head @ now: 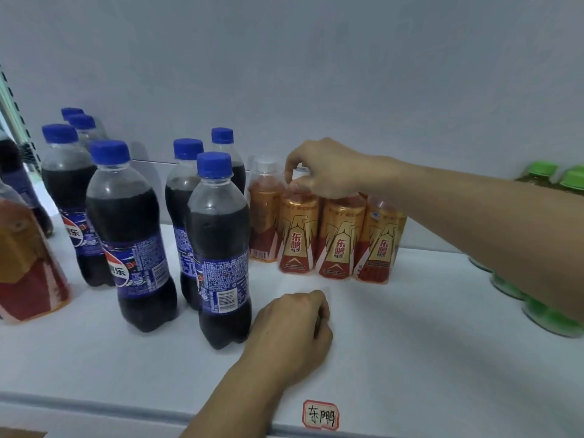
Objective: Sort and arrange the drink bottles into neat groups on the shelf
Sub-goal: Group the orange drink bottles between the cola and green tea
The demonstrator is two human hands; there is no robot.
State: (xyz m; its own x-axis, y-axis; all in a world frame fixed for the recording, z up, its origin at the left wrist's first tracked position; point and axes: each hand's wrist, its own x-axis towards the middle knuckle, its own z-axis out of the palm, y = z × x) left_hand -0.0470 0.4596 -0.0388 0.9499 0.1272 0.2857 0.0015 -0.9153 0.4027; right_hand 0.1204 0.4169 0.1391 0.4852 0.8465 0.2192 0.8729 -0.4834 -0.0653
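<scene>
Several golden energy-drink bottles stand in a tight group at the middle of the white shelf. My right hand reaches in from the right and pinches the white cap of the front-left golden bottle. My left hand rests on the shelf in front with fingers curled, holding nothing. Several cola bottles with blue caps stand to the left, the nearest just beside my left hand.
One more golden bottle stands at the far left edge. Green-capped bottles line the right side, partly hidden by my right forearm. A handwritten label is stuck on the shelf's front edge. A white back wall closes the shelf.
</scene>
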